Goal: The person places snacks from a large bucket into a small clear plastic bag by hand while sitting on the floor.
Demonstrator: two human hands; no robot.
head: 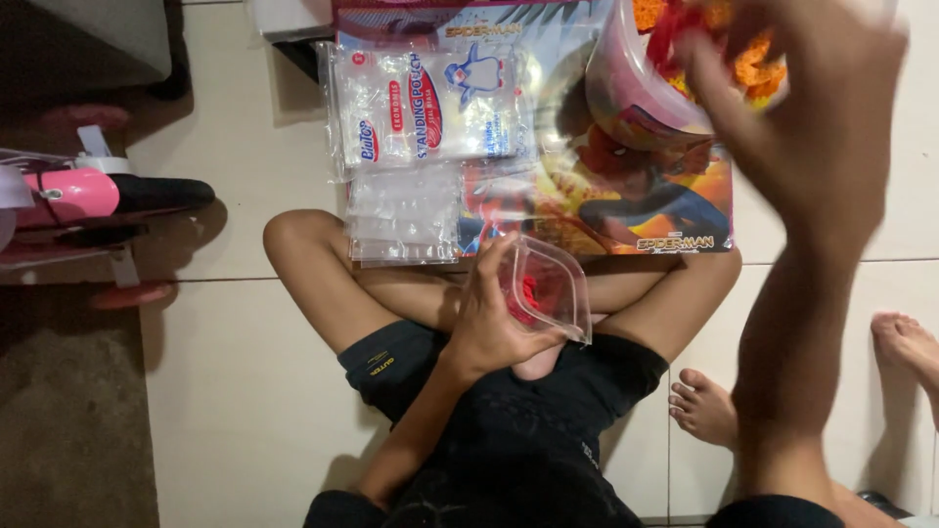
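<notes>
I look down at a tiled floor (235, 391) where I sit cross-legged; the largest thing ahead is a flat printed board (626, 210) with a cartoon picture, lying on the floor just beyond my knees; on its left part lies a stack of clear plastic pouches (421, 147), and at its far right stands a pink tub (636, 88) full of orange and red snack pieces; a pink toy (78, 200) sits at the far left, and another person's bare feet (704, 406) show near right. I judge the step in hand to be filling: my left hand (489, 323) holds a small clear pouch (550, 286) open over my lap, a few red bits already inside; my right hand (802, 108) is blurred at the tub, so I cannot tell what it holds. The next move calls for keeping the pouch mouth wide and steady while snack comes across.
</notes>
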